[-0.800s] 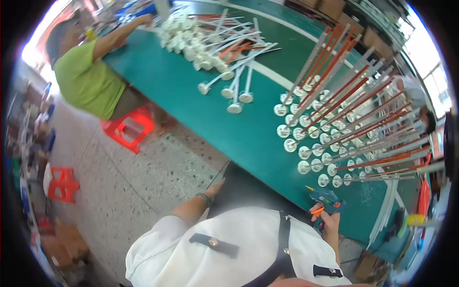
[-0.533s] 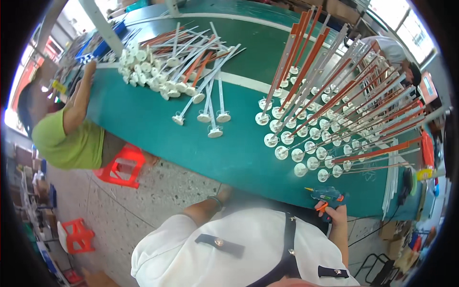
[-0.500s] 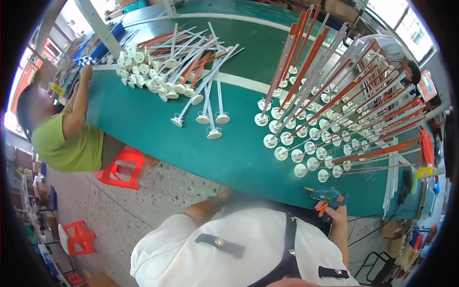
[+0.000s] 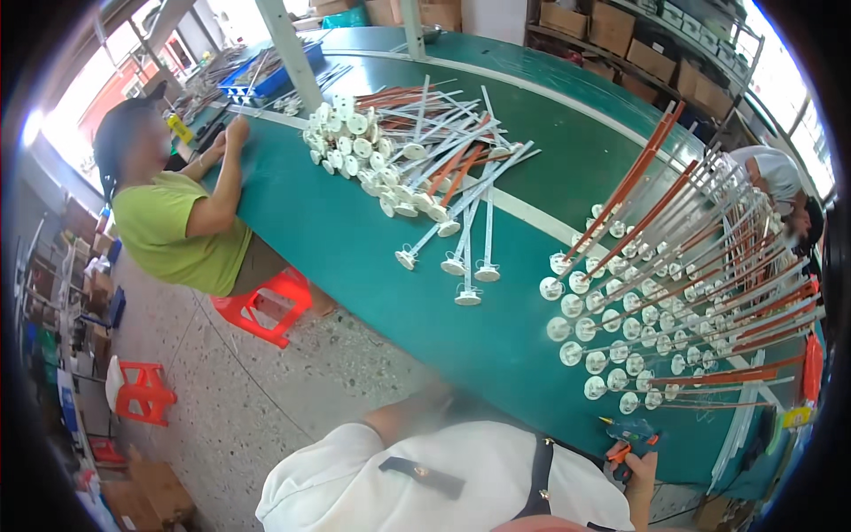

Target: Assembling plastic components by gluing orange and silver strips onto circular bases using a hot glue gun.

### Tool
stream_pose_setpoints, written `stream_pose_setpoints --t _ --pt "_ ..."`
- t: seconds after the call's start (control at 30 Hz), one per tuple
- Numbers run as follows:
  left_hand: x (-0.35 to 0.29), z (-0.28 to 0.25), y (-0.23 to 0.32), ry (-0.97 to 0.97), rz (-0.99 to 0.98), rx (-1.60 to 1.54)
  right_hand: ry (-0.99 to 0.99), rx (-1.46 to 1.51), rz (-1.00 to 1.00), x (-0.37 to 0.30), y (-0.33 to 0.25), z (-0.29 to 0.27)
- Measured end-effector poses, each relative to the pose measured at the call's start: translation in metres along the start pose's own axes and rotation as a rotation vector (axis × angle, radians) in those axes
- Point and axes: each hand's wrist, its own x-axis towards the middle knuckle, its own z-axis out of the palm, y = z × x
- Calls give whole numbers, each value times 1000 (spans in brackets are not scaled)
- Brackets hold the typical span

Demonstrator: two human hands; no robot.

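Head: glue gun (image 4: 633,432) crosswise, nose-left

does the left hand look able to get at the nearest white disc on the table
Probably yes: the left hand, though blurred, is near the edge of the green table, and nothing visible blocks the way to that white disc; it may need some stretch.

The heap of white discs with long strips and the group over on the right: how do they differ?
Pose: the heap has strips lying down and discs tipped at many angles; the standing group has strips rising from discs set flat.
Order: the heap is jumbled, while the standing group is spread in rough rows.
Shared: both mix reddish-brown and pale strips, on the green table.
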Motion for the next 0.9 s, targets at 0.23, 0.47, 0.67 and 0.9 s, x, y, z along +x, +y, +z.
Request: stream_pose_setpoints --t 0.23,0.47,0.67,0.9 --pt "-44 -73 3 8 49 119 11 48 -65 -5 6 -9" --pt "-67 -87 46 -16 68 206 -70 15 -72 5 2 -8" --pt "-105 -81 71 68 -182 200 -157 29 -120 10 4 -11" --pt "-188 -217 109 947 -293 205 -243 97 -148 11 2 -20"
